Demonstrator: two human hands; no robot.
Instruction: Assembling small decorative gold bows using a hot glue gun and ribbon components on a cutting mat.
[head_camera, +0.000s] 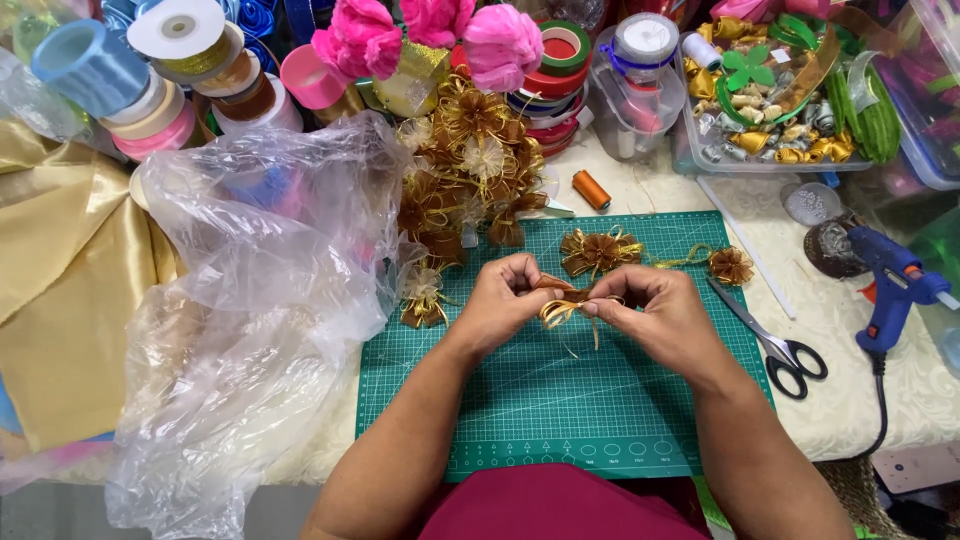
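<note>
1. Pinching a small gold ribbon bow (563, 310) between left hand (503, 300) and right hand (655, 315), both closed on it, above the green cutting mat (520, 400).
2. Step looks like shaping loops, mid-way.
3. Next probably needs the centre held tight; scissors (775, 345) and glue gun (890, 285) lie right.

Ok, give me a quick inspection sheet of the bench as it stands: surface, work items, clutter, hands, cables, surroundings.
Surface: green cutting mat on a cream patterned table cover.
Job's things: small gold ribbon bow, pinched between both hands over the mat.
Clutter: finished gold bows piled at the mat's far edge, scissors, orange thread spool, crumpled clear plastic bag.
Grippers: left hand and right hand, fingers closed on the bow.
Cables: black cord running down from the blue glue gun.
Surroundings: ribbon rolls, pink pompoms, clear trim box, gold fabric.
</note>
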